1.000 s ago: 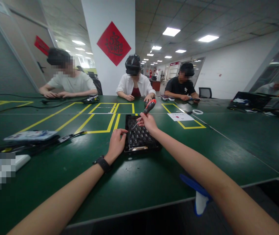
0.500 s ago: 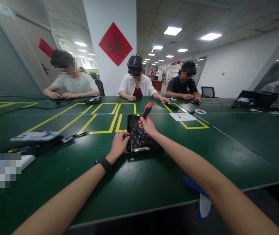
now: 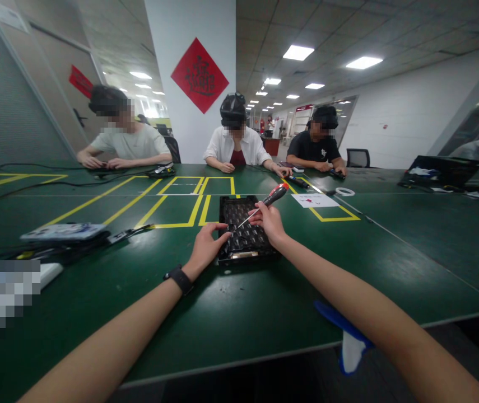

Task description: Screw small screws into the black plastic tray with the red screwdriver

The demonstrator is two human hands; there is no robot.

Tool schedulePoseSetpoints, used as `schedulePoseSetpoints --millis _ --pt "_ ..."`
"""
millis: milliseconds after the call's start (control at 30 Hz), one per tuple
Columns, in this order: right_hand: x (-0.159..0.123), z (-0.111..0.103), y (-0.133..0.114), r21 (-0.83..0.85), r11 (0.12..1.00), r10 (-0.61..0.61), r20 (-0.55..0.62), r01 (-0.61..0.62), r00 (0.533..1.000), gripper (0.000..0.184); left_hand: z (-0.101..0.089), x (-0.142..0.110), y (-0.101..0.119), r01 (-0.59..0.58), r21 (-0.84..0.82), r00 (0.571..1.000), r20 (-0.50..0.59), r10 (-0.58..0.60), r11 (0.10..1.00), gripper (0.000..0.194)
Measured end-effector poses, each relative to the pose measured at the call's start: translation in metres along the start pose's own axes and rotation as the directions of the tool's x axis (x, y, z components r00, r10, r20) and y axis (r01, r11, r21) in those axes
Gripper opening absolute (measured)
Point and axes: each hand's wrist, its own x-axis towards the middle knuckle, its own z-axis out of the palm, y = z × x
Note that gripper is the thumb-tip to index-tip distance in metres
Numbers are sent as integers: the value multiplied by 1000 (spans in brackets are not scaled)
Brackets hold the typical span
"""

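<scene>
A screwdriver (image 3: 275,193) with a red and black handle is gripped in my right hand (image 3: 269,223), its fingers closed near the base of the handle. The thin metal shaft slants down and left, its tip over a black open case (image 3: 249,247). That case lies on the green table and has rows of small shiny parts inside, too small to name. My left hand (image 3: 208,243) rests at the left rim of the case, thumb and fingers apart, with the thumb reaching over the edge. A dark watch band is on the left wrist.
Yellow tape lines (image 3: 167,226) mark the green table (image 3: 222,324). A light-blue box (image 3: 63,232) and cables lie left. To the right are a white sheet (image 3: 314,200) and a white ring (image 3: 344,191). A blue and white object (image 3: 350,347) hangs by the front edge. Three people sit opposite.
The screwdriver has swung from nearly upright to a slant, with its handle now farther right and its shaft visible. My right hand has shifted right; my left thumb has moved slightly over the case.
</scene>
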Motion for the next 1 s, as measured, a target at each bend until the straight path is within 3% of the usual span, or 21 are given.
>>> schedulePoseSetpoints --millis 233,433,600,1000 --pt "-20 -13 1 73 997 -31 -6 32 999 22 -2 -3 21 -47 -86 993 100 56 995 30" --pt "-32 -15 8 90 990 -107 0 107 994 28 5 -6 20 -87 -11 986 142 88 996 27" --pt "-38 -13 7 87 984 -158 41 154 987 31 5 -7 20 -58 -72 982 175 70 996 24" --pt "-42 -15 9 90 969 -238 117 229 964 29 3 -9 24 -137 -30 980 142 140 990 20"
